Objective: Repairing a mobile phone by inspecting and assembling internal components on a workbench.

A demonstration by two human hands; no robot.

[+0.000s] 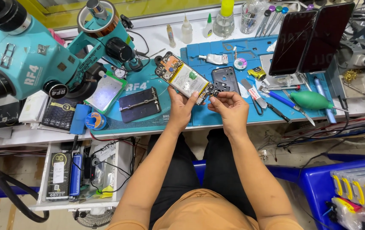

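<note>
An opened phone (184, 78) with its back off, showing a white battery and a circuit board, is tilted above the blue work mat (216, 115). My left hand (181, 107) grips its near edge from below. My right hand (231, 106) pinches a small dark part (214, 90) at the phone's lower end. A dark phone back frame (226, 79) lies on the mat just behind my right hand.
A teal microscope (33, 55) fills the left. Tweezers, a blue screwdriver (281, 99), a green air blower (312, 100), glue bottles and two cracked phones (310, 38) propped upright crowd the right of the mat. An open drawer (80, 174) sits below left.
</note>
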